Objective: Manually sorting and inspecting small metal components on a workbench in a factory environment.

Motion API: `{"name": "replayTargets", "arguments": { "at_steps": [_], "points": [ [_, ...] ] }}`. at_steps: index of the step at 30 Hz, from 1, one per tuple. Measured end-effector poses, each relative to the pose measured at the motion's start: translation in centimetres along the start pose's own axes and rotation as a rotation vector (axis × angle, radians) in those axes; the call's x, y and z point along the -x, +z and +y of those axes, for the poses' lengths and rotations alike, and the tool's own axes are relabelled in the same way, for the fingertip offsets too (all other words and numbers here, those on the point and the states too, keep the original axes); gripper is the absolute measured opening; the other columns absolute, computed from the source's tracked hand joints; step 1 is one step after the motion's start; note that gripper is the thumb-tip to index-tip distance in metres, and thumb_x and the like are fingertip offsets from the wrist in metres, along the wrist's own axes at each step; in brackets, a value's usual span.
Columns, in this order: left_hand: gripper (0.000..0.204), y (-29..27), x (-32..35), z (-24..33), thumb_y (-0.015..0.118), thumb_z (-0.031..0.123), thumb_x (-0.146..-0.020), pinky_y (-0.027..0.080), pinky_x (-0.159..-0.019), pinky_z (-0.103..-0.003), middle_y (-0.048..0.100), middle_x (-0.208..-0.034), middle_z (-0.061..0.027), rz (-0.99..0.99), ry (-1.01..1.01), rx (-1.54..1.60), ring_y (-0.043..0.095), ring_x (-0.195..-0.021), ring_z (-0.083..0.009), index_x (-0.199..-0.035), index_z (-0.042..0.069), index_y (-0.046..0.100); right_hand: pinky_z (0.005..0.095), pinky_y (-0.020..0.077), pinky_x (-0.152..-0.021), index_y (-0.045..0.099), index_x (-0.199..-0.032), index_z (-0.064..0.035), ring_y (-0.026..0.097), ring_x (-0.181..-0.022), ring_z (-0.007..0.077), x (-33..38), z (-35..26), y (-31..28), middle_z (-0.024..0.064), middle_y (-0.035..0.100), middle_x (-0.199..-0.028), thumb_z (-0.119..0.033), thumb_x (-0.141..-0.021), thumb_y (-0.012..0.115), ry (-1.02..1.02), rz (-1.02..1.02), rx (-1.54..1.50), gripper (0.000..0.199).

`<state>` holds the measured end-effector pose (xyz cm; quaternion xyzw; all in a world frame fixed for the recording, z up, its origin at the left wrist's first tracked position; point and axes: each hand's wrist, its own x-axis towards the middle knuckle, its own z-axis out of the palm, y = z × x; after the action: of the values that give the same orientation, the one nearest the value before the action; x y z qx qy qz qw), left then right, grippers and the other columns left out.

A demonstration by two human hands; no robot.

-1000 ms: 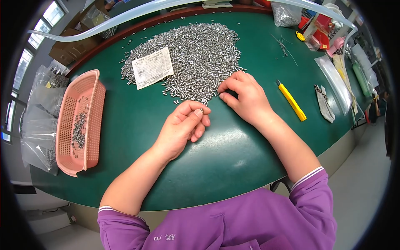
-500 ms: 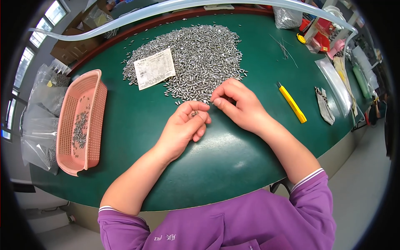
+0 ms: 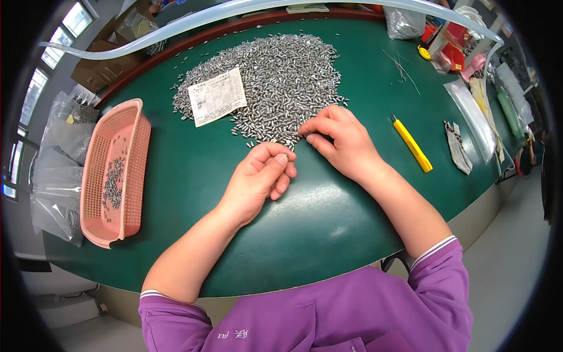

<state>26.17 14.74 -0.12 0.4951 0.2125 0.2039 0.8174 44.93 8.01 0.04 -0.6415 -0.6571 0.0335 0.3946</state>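
At the far left, clear plastic bags (image 3: 56,182) partly filled with small metal parts slumped against the outer side of a pink perforated basket (image 3: 135,176); the basket stood on the green table (image 3: 187,170), with a scatter of loose metal parts inside it; beyond it, behind the table's raised edge, were cardboard boxes (image 3: 97,70). Further right, a printed paper slip (image 3: 217,97) lay tilted on the left part of a broad heap of small silvery metal pieces (image 3: 287,76); the heap spread over the far middle of the table and narrowed toward the person. The left hand (image 3: 255,176) was just below that narrow end, thumb pressed toward the forefinger and the other fingers loosely curled; whether it had hold of a piece, I could not tell. The right hand (image 3: 343,138) was at the heap's near right edge, half curled, thumb and forefinger tips close together by the pieces; whether they gripped one was hidden. Right of it were a few thin wires (image 3: 402,67), farther back, and a yellow cutter (image 3: 411,144); then came a crumpled greyish cloth (image 3: 457,149) and, beside it, a flat clear plastic sleeve (image 3: 472,120).
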Motion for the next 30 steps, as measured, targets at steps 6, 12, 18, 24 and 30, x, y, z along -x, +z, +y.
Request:
{"name": "replayTargets", "arguments": {
  "at_steps": [6, 12, 18, 24, 30],
  "points": [
    [0.014, 0.1, 0.1, 0.1, 0.044, 0.015, -0.095, 0.035, -0.045, -0.018, 0.055, -0.078, -0.0039, 0.01, -0.014, 0.007, 0.044, -0.055, -0.0063, -0.099, 0.004, 0.053, 0.0358, 0.0454, -0.077, 0.065, -0.083, -0.0116, 0.054, -0.089, 0.0249, 0.1, -0.3, -0.1, 0.0048, 0.055, -0.085, -0.01, -0.071, 0.066, -0.002, -0.032, 0.109, 0.012],
    [0.018, 0.0, 0.1, 0.2, 0.041, 0.015, -0.095, 0.035, -0.046, -0.019, 0.055, -0.079, -0.0047, -0.003, -0.033, 0.046, 0.044, -0.056, -0.0075, -0.101, 0.003, 0.053, 0.0355, 0.047, -0.073, 0.063, -0.082, -0.0073, 0.057, -0.083, 0.025, 0.2, 0.3, 0.0, 0.006, 0.057, -0.082, -0.008, -0.073, 0.066, -0.028, 0.0, 0.124, 0.01],
    [0.019, 0.1, 0.1, 0.4, 0.042, 0.017, -0.094, 0.035, -0.047, -0.019, 0.055, -0.083, -0.0054, 0.004, -0.024, 0.041, 0.045, -0.058, -0.0078, -0.103, 0.003, 0.052, 0.0331, 0.0486, -0.072, 0.061, -0.088, -0.0069, 0.06, -0.081, 0.0236, 0.1, 0.2, -0.2, 0.006, 0.061, -0.085, -0.006, -0.074, 0.066, -0.057, -0.02, 0.175, 0.015],
    [0.021, -0.1, 0.1, 0.3, 0.044, 0.02, -0.094, 0.034, -0.047, -0.018, 0.055, -0.083, -0.005, -0.041, -0.065, 0.003, 0.044, -0.058, -0.0072, -0.105, 0.003, 0.052, 0.0332, 0.0465, -0.071, 0.06, -0.096, -0.0107, 0.06, -0.08, 0.0218, 0.0, -2.2, -0.3, 0.0031, 0.063, -0.083, -0.013, -0.072, 0.069, -0.086, -0.029, -0.26, 0.025],
    [0.022, -0.3, 0.2, 0.5, 0.049, 0.018, -0.093, 0.036, -0.049, -0.017, 0.055, -0.083, -0.0036, -0.121, -0.074, 0.054, 0.045, -0.059, -0.0054, -0.109, 0.003, 0.051, 0.0295, 0.0469, -0.069, 0.06, -0.108, -0.0082, 0.062, -0.078, 0.0172, 0.1, -2.8, -0.4, 0.0034, 0.065, -0.086, -0.004, -0.068, 0.072, -0.271, -0.024, -0.309, 0.042]
  ]
}}
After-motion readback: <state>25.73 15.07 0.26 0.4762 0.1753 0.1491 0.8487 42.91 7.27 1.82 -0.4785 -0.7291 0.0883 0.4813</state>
